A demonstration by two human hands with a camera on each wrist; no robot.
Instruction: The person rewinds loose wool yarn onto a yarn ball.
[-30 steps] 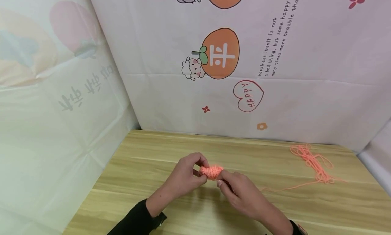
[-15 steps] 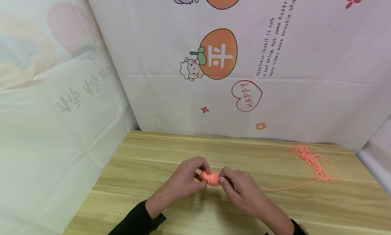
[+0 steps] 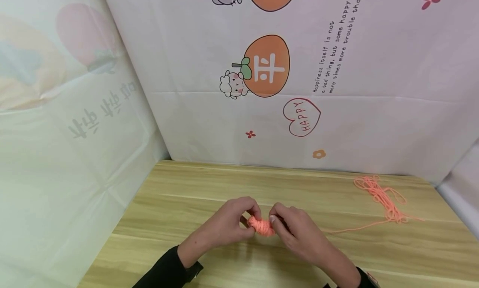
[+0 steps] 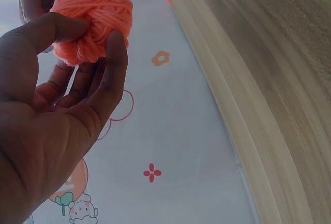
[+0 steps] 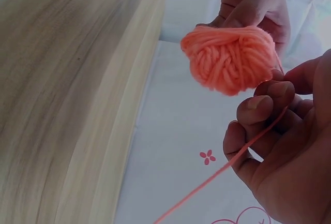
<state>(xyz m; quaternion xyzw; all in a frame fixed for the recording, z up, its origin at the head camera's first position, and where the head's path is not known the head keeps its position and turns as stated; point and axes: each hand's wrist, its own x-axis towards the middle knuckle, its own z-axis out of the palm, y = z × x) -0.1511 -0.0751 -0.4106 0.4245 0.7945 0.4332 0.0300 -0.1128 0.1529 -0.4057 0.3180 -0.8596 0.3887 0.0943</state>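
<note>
A small ball of coral-orange yarn (image 3: 261, 227) is held above the table between both hands. My left hand (image 3: 230, 221) grips it by one end, thumb and fingertips pressed into the wound strands, as the left wrist view shows on the yarn ball (image 4: 98, 25). Close at the ball's other side, my right hand (image 3: 299, 232) pinches the yarn strand (image 5: 217, 172) between thumb and index finger. That strand crosses the curled fingers of the right hand (image 5: 289, 131) and runs up to the yarn ball (image 5: 232, 58).
A loose tangle of the same yarn (image 3: 383, 198) lies at the table's back right, its strand trailing toward the right hand. The wooden table (image 3: 187, 188) ends at a printed white cloth (image 3: 202, 126) behind, and another cloth (image 3: 112, 155) hangs at the left.
The yarn ball and the left hand have come slightly down and nearer, and the ball is tilted differently. The right hand has shifted a little at the ball's side, still pinching the strand.
</note>
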